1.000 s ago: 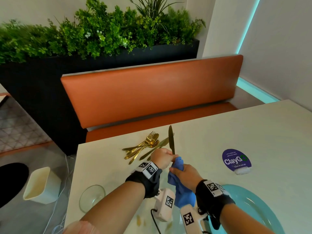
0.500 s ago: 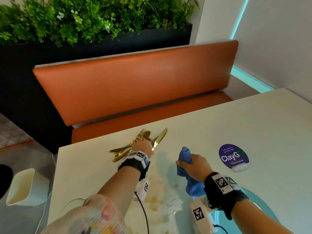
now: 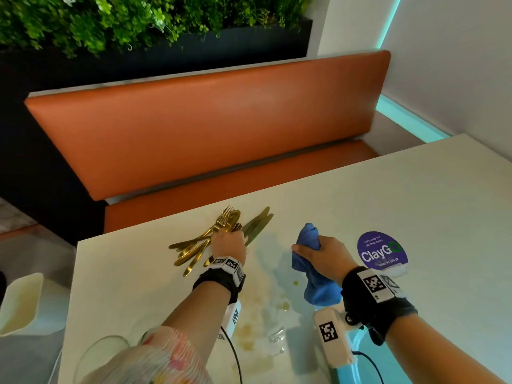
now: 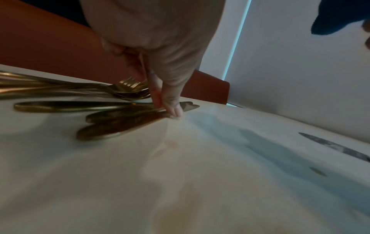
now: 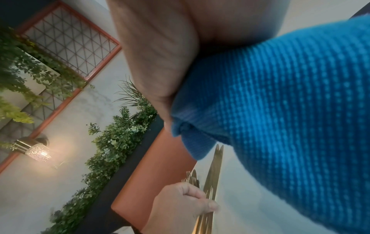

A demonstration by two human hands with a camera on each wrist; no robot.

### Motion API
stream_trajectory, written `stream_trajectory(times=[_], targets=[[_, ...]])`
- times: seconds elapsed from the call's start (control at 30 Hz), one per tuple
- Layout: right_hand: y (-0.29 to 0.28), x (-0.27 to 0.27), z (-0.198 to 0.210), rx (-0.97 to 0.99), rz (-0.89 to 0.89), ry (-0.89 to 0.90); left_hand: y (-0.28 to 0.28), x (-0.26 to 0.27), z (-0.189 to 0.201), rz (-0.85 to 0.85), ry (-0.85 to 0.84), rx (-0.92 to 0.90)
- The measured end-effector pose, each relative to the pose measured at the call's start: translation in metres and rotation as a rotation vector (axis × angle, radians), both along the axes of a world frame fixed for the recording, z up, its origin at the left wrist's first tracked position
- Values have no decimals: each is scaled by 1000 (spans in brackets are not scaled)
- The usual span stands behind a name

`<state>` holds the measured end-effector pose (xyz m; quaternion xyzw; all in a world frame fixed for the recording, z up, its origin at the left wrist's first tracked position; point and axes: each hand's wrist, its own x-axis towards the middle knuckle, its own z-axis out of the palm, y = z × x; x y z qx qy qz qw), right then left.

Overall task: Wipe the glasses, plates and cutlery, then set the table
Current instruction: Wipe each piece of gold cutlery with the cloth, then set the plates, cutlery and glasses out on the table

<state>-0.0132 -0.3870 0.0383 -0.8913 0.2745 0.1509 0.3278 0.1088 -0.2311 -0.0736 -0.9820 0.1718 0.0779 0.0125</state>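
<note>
Gold forks and spoons (image 3: 221,225) lie in a pile near the table's far left edge, with two knives (image 3: 257,223) beside them. My left hand (image 3: 227,241) sits on the pile. Its fingertips (image 4: 174,110) reach down onto a knife (image 4: 124,125), which lies flat on the table, and pinch it. The right wrist view shows that hand (image 5: 180,204) curled over the knives (image 5: 214,171). My right hand (image 3: 324,256) grips a bunched blue cloth (image 3: 318,289) a little to the right, apart from the cutlery. The cloth (image 5: 280,110) fills the right wrist view.
A teal plate (image 3: 360,364) lies at the near edge under my right wrist, and a clear glass (image 3: 102,353) stands near left. Yellowish spill marks (image 3: 249,333) stain the white table (image 3: 415,189). A purple sticker (image 3: 382,250) is right of the cloth. A white bin (image 3: 19,303) stands on the floor; an orange bench (image 3: 207,128) lies beyond.
My left hand carried the knife away from the cloth to the cutlery pile and laid it flat beside the other knife. The right hand kept the cloth and stayed right.
</note>
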Motion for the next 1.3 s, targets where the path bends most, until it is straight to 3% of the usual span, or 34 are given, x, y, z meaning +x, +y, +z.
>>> stream_trajectory(times=[0.1,0.2,0.3,0.4,0.53,0.73,0.87,1.03,1.23,1.3], targets=[[3,1,4,147,-91,-33,-4,-5,15,-44,41,-106],[7,6,7,369,-244,-103,-9,-10,49,38,273,-543],[13,14,11,542,-335,-167,-11,-17,92,-64,545,-866],[25,23,15,595,-336,-178,-7,-24,118,-120,750,-934],[48,30,30,712,-282,-209,10,-27,136,-151,514,-864],[53,38,42,945,-71,-360,57,-23,160,-9,680,-1075],[66,46,55,859,159,-398,83,-19,169,28,708,-1107],[80,65,63,505,201,-467,107,-11,175,11,577,-1029],[100,78,66,441,297,-406,127,-8,179,-53,674,-1117],[107,80,67,420,323,-393,130,-6,177,-91,625,-1084]])
